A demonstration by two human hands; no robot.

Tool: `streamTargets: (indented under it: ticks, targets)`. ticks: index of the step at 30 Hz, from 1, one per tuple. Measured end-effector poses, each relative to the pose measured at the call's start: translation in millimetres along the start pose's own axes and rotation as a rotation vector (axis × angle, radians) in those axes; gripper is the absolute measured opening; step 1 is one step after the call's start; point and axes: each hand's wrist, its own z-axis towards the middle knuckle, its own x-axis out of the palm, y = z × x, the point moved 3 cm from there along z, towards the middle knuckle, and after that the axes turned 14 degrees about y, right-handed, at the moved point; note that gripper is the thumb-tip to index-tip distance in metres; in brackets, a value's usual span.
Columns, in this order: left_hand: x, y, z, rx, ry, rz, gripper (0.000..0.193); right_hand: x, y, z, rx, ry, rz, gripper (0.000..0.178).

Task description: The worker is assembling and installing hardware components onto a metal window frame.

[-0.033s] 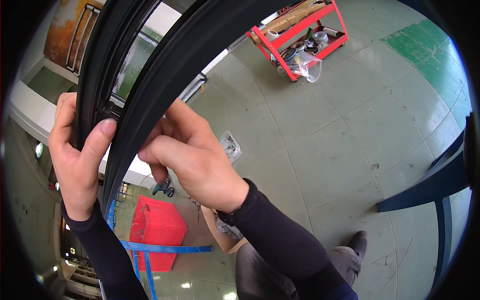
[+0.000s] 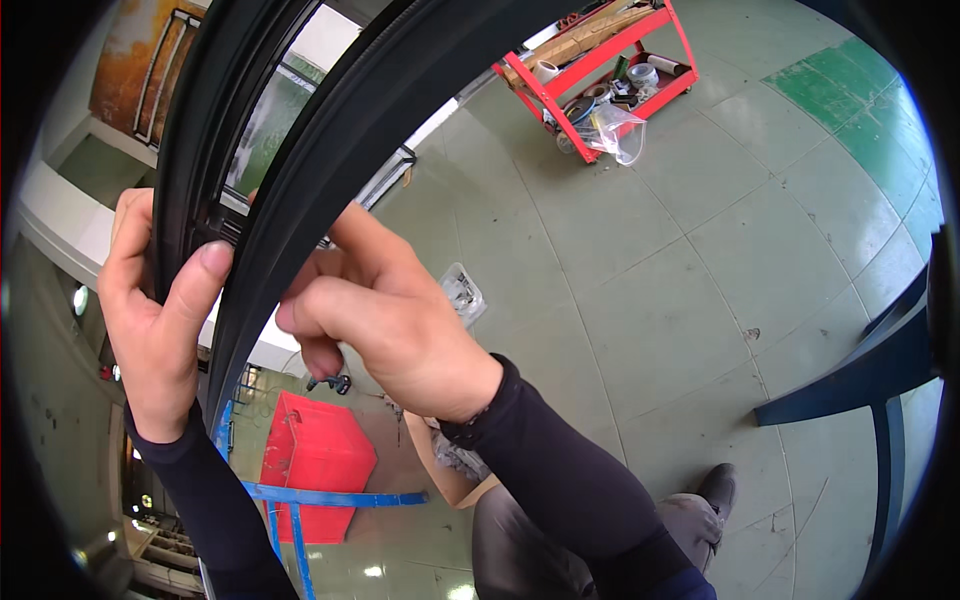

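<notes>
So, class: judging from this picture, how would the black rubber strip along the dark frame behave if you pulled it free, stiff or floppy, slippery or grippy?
The black rubber strip is long and thin, so it would probably flop and sag. Its ribbed, matt surface looks grippy rather than slippery. The left hand and right hand pinch it against the dark frame, which suggests it yields to finger pressure.

Single head-mounted fisheye, aimed steeply down from above. Very close to both hands at left-centre of frame: left hand (image 2: 160, 330), right hand (image 2: 395, 325), forearms entering from the lower edge. Green tiled floor (image 2: 660, 300) far below fills the right half. Straight edges bow near the rim; dark vignette all round.
</notes>
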Motion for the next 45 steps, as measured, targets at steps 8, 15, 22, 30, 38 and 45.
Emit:
streamTargets:
  ticks: [8,15,22,30,38,45]
  targets:
    - [0.7,-3.0,3.8,0.017,0.006,0.043,0.031,7.5,-6.2,-0.4,0.158,0.177,0.326,0.061]
    - [1.1,-1.1,1.2,0.013,-0.008,0.052,0.034,1.0,-5.5,-0.8,0.188,0.284,0.465,0.060]
    - [-6.2,-0.7,-1.9,0.124,-0.104,0.246,0.044,-0.3,9.4,-0.3,0.248,0.376,0.415,0.069]
    - [3.5,-1.6,-3.4,0.181,-0.210,0.342,0.046,25.9,10.8,-9.0,-0.034,-0.110,0.295,0.066]
    - [-4.9,0.3,-3.5,0.236,-0.245,0.259,0.044,81.2,25.9,-28.9,-0.651,-0.183,-1.489,0.055]
    - [-6.0,2.6,-7.6,0.244,-0.252,0.183,0.046,102.9,108.1,58.3,0.000,0.392,-2.585,0.059]
